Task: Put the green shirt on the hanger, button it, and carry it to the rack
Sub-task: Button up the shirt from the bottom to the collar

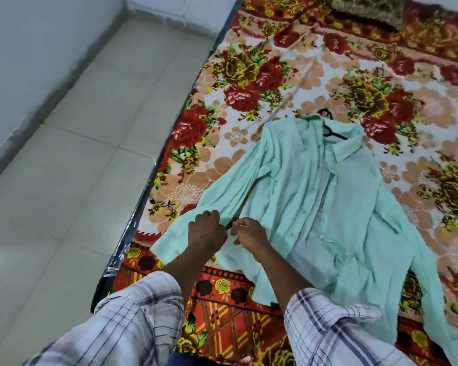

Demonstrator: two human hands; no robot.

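Leaning over the bed, I had the green shirt (315,180) spread front-up on the floral blanket (251,75), its placket lying partly open and one white button showing low down. My left hand (208,231) was curled round a fold of the near sleeve, and my right hand (249,232) pinched the cloth just beside it, the two hands almost touching (a sliver of red blanket showed between them). A black hanger (331,132) sat inside the collar, its hook poking out past the neck onto the blanket. My checked sleeves (328,326) framed the lower edge, with pale floor tiles (90,133) off to the left of the bed.
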